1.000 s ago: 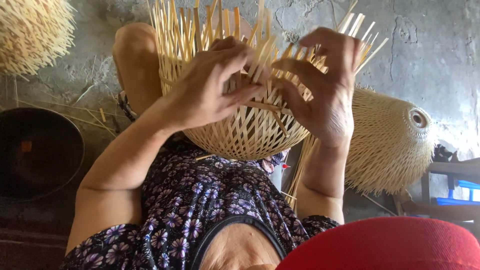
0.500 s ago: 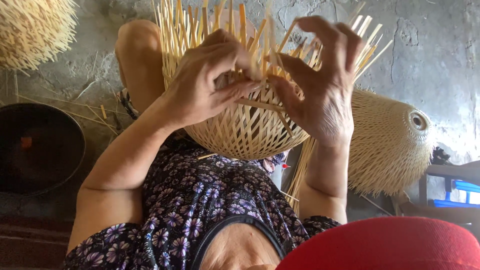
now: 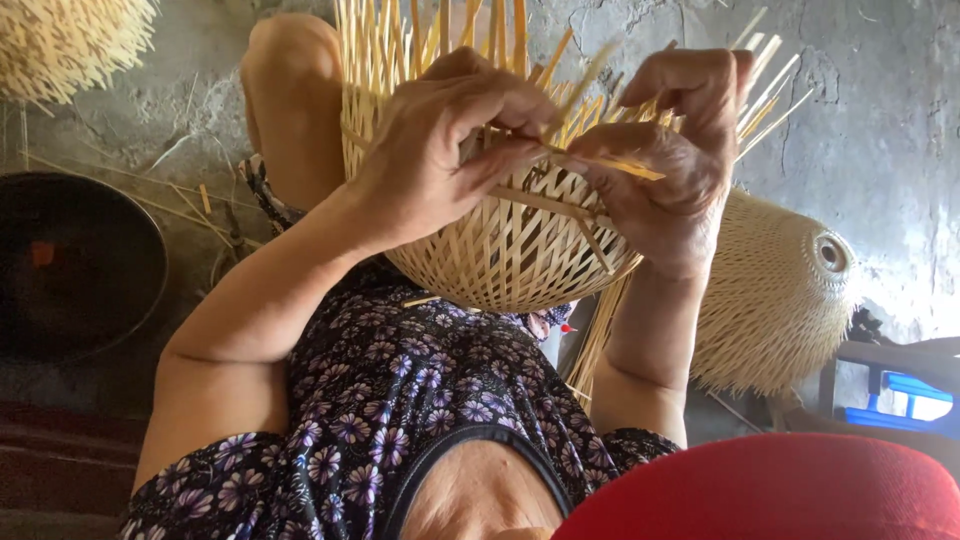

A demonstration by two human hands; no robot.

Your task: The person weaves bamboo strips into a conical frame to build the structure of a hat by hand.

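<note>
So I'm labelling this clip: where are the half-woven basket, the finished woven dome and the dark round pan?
half-woven basket [image 3: 500, 255], head view, on its rounded woven bottom.
finished woven dome [image 3: 770, 300], head view, on its ribbed side.
dark round pan [image 3: 75, 265], head view, on its inner surface.

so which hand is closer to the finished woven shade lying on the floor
Right. The right hand pinches strips of the basket just up and left of the shade. The left hand holds the same basket farther left, beyond the right hand.
</note>
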